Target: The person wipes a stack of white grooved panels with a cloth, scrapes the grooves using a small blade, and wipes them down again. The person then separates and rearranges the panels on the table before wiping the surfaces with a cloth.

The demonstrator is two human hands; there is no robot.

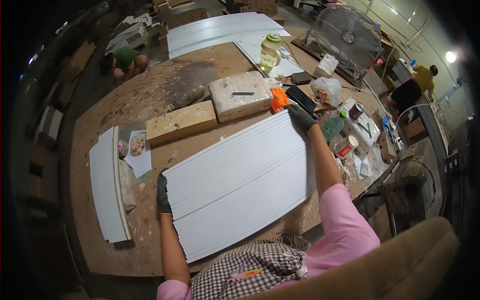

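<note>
Both gloved hands, left (163, 194) and right (301, 117), pinch opposite ends of the white ribbed rectangular panel (240, 182); keep your grip even, panel flat on the surface (150, 95).

the left hand's (163, 194) fingertips hide under the panel stack (240, 182); the table's (200, 65) six o'clock edge is hidden by the person's apron (250, 267).

Stack of white, ribbed rectangular panels (240, 185), edges aligned, lying flat and diagonally on the worn wooden workbench (150, 100), near its front edge.
</note>
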